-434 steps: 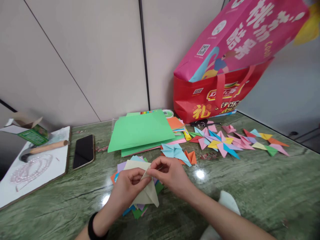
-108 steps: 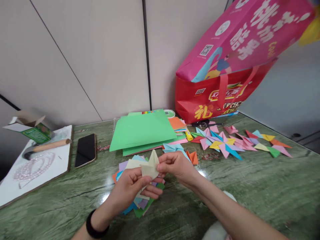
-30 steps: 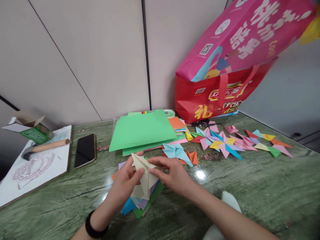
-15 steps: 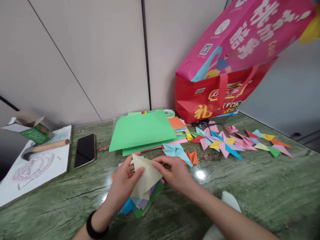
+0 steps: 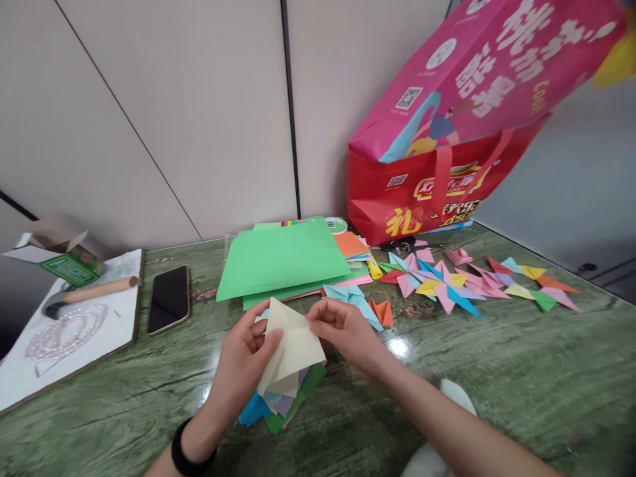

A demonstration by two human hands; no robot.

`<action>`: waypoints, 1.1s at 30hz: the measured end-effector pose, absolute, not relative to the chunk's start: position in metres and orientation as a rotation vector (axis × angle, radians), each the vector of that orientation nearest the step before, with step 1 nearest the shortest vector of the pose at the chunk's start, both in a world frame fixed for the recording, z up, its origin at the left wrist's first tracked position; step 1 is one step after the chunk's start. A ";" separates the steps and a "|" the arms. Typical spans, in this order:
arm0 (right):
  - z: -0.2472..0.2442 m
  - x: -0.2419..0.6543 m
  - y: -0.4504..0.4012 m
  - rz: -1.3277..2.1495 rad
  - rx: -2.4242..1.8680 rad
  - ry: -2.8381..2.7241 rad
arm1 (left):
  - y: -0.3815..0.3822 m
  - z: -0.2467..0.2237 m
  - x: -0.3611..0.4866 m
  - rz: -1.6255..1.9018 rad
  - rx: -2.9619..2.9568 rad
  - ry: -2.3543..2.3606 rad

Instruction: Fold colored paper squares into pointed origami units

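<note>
A cream sheet of paper [image 5: 295, 344] with fold creases is held up between both hands, one corner pointing up. My left hand [image 5: 251, 348] grips its left side, thumb on the front face. My right hand [image 5: 342, 331] pinches the right corner between thumb and fingers. Beneath the sheet lies a stack of coloured papers [image 5: 303, 401], green, blue and purple, partly hidden by it. Just behind my hands are a light blue folded piece [image 5: 355, 301] and an orange folded piece [image 5: 381, 312].
Large green sheets [image 5: 285, 262] lie at the back centre. Folded paper stars [image 5: 444, 281] spread to the right, below a red bag [image 5: 392, 192]. At left are a phone [image 5: 169, 299], a hammer [image 5: 99, 290] on a white board [image 5: 99, 358], and an opened box [image 5: 72, 262].
The cream paper has opened out, showing a wider face, and its top corner has risen slightly. My right hand has moved slightly up and to the right.
</note>
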State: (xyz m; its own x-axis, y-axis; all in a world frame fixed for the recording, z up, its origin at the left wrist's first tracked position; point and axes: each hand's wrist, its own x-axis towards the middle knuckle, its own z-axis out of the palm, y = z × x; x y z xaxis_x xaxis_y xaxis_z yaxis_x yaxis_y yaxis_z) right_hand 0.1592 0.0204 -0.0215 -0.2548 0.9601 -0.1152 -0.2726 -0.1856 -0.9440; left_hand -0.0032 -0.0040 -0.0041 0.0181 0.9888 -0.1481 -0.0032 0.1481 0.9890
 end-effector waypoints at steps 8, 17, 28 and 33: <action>-0.030 0.162 0.019 1.389 -0.949 -1.450 | -0.002 -0.003 -0.004 1.107 1.095 1.253; -0.032 0.162 0.016 1.085 -0.946 -1.636 | -0.002 -0.003 -0.005 1.087 1.044 1.228; -0.023 0.161 0.012 0.987 -0.994 -1.619 | -0.004 0.004 0.000 0.934 1.080 1.194; -0.022 0.160 0.011 0.894 -1.026 -1.643 | -0.005 0.007 0.001 0.917 1.081 1.175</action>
State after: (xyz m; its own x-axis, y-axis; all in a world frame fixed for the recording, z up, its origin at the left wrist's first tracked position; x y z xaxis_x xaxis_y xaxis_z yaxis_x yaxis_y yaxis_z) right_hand 0.1603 0.0112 -0.0221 -0.1787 0.9222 0.3429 0.2133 0.3765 -0.9015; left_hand 0.0014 -0.0054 0.0066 0.1696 0.9548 -0.2442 -0.0055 0.2487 0.9686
